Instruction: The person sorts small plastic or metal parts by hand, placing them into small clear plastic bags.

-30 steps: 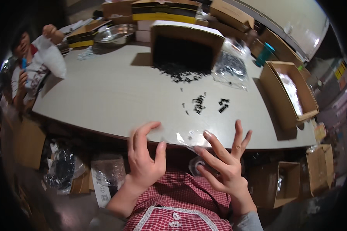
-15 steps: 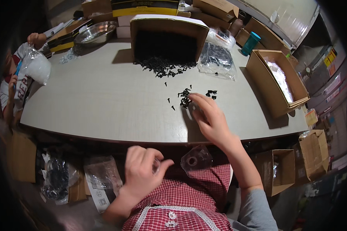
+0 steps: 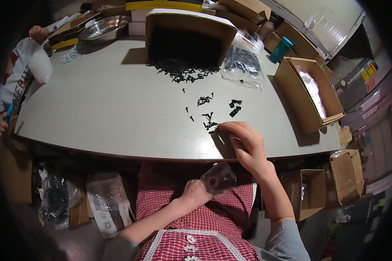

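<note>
Small black screws [image 3: 204,101] lie in a loose group on the pale table, with a nearer cluster of screws [image 3: 210,126] at my right fingertips. My right hand [image 3: 247,141] rests low over the table edge side, fingers stretched and curved, thumb apart, touching that cluster. Down at my lap, my left hand [image 3: 197,192] meets a clear plastic piece [image 3: 222,179] with a round ring in it. That hand's fingertips are hidden there, so its grip cannot be made out. To the right of the screws sit several small black square pieces [image 3: 235,108].
An open-fronted carton [image 3: 191,16] spills a heap of black screws [image 3: 183,74]. Beside it lie a plastic bag of black parts [image 3: 243,65], a teal bottle [image 3: 282,49] and an open cardboard box [image 3: 307,95]. A metal bowl [image 3: 104,30] stands far left, near another person holding a bag [image 3: 39,65].
My right hand has come nearer to me, and part of the screw group has slid with it toward the table's front edge. My left hand has moved right to the clear plastic piece.
</note>
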Available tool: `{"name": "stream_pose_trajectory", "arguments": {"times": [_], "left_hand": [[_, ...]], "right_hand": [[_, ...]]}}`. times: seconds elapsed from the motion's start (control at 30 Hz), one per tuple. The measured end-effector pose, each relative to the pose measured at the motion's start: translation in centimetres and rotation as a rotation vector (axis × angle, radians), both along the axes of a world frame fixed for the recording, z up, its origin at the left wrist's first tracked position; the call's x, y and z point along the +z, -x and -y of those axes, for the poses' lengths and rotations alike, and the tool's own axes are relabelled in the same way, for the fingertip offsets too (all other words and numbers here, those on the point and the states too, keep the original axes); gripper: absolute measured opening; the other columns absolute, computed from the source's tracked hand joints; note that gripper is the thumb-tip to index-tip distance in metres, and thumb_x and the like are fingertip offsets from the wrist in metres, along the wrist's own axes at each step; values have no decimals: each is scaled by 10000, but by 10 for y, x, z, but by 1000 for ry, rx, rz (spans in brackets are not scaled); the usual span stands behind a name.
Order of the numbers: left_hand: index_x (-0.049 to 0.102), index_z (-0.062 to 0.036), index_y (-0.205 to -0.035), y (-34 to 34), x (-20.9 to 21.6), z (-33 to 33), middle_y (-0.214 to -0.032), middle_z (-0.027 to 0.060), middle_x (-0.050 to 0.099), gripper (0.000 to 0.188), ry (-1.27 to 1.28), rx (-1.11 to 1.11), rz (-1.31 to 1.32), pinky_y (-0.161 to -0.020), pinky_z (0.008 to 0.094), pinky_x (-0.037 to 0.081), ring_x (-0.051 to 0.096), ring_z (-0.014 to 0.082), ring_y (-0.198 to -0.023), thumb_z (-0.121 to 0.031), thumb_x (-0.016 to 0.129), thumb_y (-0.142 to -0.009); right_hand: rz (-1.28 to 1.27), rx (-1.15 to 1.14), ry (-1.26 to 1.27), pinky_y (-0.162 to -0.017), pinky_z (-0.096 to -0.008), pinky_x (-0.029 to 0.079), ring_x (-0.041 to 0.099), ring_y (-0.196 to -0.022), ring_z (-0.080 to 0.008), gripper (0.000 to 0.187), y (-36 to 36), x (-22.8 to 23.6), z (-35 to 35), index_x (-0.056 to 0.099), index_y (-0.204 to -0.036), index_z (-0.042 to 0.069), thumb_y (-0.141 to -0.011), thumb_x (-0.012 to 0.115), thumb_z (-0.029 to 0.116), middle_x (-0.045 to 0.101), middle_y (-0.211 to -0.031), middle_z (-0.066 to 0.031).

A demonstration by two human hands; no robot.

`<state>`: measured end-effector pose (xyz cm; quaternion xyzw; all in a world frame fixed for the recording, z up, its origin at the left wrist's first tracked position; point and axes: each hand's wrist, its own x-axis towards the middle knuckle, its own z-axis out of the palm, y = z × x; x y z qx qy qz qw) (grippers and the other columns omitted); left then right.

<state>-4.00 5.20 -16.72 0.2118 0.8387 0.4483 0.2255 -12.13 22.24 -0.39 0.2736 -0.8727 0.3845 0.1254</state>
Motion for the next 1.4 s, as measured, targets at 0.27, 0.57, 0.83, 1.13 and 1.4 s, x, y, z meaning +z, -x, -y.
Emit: {"name": "stream_pose_trajectory", "arguments": {"times": [0.27,0.57,0.83,1.13,1.4], "left_hand": [[534,-93,-1441,0,23,-15,-1273,156,686,766,-318,219,-145,-966,467,580,700,379,-1143,-507,825,-866],[562,-80,-1369,-3,8,-15,-1193,153,696,679,-255,233,-220,-902,466,602,723,377,-1043,-415,857,-857],[576,-68,-1325,-4,14,-18,-1119,161,704,618,-359,253,-336,-866,468,603,723,385,-1012,-337,868,-852],[593,-61,-1263,-8,9,-18,-1112,162,705,533,-373,271,-233,-856,469,600,721,398,-996,-296,859,-865],[602,-57,-1253,-6,10,-17,-1123,164,706,523,-371,239,-288,-849,464,600,726,397,-988,-299,862,-869]], "right_hand": [[-90,-90,-6,-965,-414,563,685,-1135,-348,513,-3,-6,-6,696,-1283,-3,-809,568,-154,705,-1252,-184],[-296,12,-236,-957,-444,562,660,-1100,-362,473,0,-4,-2,702,-1196,-13,-752,615,-150,700,-1243,-162],[-258,-4,-140,-931,-446,557,667,-1061,-366,458,0,-3,-2,715,-1191,-10,-765,611,-143,707,-1155,-169],[-119,-94,-261,-939,-419,514,579,-1046,-337,593,6,2,14,731,-1291,60,-755,585,-149,647,-1134,-166],[-80,-43,-110,-941,-419,521,604,-1063,-341,575,4,-2,0,734,-1248,40,-735,555,-149,672,-1133,-152]]}}
